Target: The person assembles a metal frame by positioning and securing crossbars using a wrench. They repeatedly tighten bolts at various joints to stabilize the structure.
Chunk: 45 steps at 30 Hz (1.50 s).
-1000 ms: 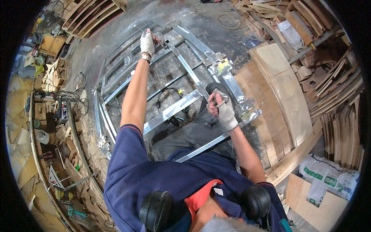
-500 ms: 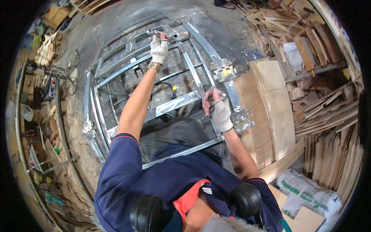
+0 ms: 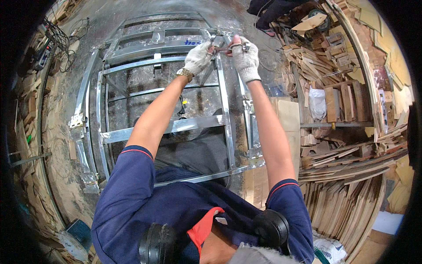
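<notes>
At the metal frame's far corner, both gloved hands now meet: right hand has swung over, gripping pliers; left hand clasps the rail.

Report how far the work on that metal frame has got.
Done: the metal frame looks assembled, rails and crossbars in place. In hand: left hand and right hand, both gloved, meet on a small tool at its far top corner. What remains cannot be told.

frame: shiny metal | gloves: knit cloth | offcuts: rough wood
</notes>
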Motion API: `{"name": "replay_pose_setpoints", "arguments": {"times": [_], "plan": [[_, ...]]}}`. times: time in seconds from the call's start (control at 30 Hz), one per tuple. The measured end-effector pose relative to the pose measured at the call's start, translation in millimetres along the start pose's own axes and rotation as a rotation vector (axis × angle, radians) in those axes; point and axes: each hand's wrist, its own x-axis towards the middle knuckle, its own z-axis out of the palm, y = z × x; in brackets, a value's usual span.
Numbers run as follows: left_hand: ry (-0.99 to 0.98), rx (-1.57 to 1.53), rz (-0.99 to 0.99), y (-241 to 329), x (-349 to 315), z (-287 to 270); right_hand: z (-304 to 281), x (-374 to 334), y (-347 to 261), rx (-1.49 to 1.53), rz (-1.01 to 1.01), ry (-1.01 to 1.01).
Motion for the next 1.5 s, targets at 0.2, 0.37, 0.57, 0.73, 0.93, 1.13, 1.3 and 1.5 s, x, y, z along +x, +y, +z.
{"name": "replay_pose_setpoints", "arguments": {"times": [0.2,0.37,0.57,0.73,0.93,1.13,1.3,1.5], "plan": [[0.186,-0.400,-0.209,-6.8,8.9,-8.1,16.8,10.8,27.4,0.122,0.058,0.043],[0.159,-0.431,-0.236,-9.2,7.8,-11.2,23.7,14.6,29.0,-0.072,-0.072,-0.006],[0.119,-0.465,-0.286,-14.0,9.5,-9.5,42.4,4.2,29.9,-0.202,0.030,0.084],[0.111,-0.458,-0.254,-11.1,13.2,-12.3,47.1,23.6,36.9,-0.159,0.147,0.077],[-0.048,-0.315,-0.201,-2.4,43.0,-25.0,50.7,34.0,40.6,-0.172,0.205,0.047],[-0.221,-0.225,-0.194,-0.5,75.7,-23.1,42.7,24.2,14.0,-0.341,0.093,0.032],[-0.220,-0.137,-0.235,11.1,68.2,-27.9,42.7,18.9,6.1,-0.334,0.052,0.098],[-0.151,-0.166,-0.252,29.7,50.4,-45.9,43.9,11.9,13.1,-0.332,0.025,0.072]]}}
